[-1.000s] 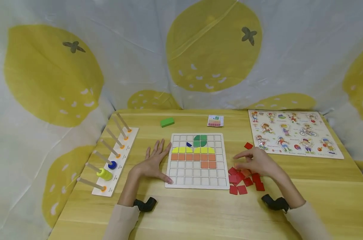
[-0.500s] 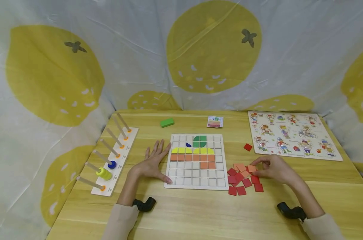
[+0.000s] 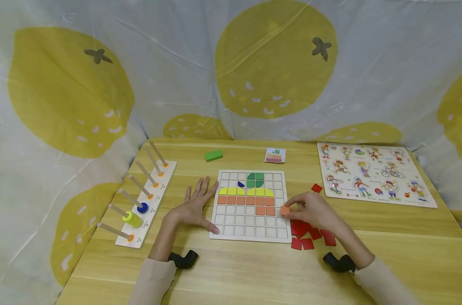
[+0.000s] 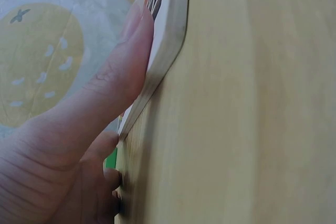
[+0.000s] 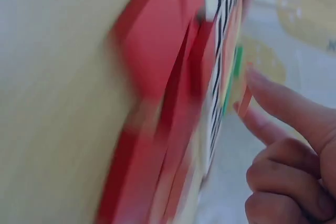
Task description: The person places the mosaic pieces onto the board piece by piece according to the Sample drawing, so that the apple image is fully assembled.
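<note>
Narrowly pinching orange tile (image 3: 285, 211), right hand (image 3: 313, 208) over right edge of board (image 3: 240, 220), left hand (image 3: 194, 207) splayed opposite, table (image 3: 254, 271) stretching nearside.

right hand (image 3: 314, 209) pinches an orange tile (image 3: 285, 211)

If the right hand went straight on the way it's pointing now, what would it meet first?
Likely the nearest orange tile lying on the grid board, just ahead of the pinched tile in the right hand. Height is unclear, so it might pass above.
</note>
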`<state>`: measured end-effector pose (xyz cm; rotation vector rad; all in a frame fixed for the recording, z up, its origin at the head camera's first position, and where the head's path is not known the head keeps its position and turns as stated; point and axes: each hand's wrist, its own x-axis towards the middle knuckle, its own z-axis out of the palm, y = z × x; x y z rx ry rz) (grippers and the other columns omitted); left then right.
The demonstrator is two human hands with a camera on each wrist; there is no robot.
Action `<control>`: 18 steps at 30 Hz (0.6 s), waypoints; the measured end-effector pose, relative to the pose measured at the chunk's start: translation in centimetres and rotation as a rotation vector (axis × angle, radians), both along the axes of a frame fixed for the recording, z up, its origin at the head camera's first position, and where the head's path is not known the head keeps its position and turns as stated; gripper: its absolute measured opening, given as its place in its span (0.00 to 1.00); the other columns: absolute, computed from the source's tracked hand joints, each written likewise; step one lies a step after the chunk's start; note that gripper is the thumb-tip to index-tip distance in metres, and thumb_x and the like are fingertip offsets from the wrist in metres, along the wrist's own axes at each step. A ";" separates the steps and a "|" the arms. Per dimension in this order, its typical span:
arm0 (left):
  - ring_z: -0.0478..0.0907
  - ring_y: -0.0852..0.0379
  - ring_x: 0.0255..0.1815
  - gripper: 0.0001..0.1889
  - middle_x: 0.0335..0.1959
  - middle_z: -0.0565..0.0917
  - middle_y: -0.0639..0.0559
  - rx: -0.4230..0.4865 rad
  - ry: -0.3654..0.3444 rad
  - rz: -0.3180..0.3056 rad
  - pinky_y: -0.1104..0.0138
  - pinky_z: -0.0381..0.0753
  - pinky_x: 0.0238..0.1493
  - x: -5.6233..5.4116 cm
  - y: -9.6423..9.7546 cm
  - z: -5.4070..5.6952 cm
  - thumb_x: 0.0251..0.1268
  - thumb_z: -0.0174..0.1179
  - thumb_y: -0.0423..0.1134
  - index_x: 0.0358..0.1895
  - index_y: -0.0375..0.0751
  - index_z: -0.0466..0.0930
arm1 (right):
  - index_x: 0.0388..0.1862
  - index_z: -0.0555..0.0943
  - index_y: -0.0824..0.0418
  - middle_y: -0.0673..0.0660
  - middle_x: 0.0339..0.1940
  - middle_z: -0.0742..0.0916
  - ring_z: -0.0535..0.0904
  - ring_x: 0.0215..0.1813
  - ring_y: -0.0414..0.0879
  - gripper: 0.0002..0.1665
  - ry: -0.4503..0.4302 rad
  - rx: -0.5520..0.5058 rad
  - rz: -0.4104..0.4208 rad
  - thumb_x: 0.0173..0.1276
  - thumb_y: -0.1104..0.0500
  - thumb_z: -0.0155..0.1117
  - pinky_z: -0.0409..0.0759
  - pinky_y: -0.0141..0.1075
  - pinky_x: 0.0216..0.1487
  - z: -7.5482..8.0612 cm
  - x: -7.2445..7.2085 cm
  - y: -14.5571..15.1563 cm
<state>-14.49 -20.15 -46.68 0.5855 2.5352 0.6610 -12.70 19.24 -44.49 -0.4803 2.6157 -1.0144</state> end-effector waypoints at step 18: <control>0.17 0.36 0.85 0.77 0.85 0.23 0.38 -0.005 0.003 0.006 0.32 0.21 0.79 0.2 0.2 0.2 0.40 0.82 0.62 0.86 0.49 0.32 | 0.41 0.93 0.57 0.52 0.35 0.90 0.66 0.26 0.42 0.12 -0.046 -0.109 0.010 0.57 0.60 0.83 0.59 0.29 0.26 -1.3 -1.8 -8.2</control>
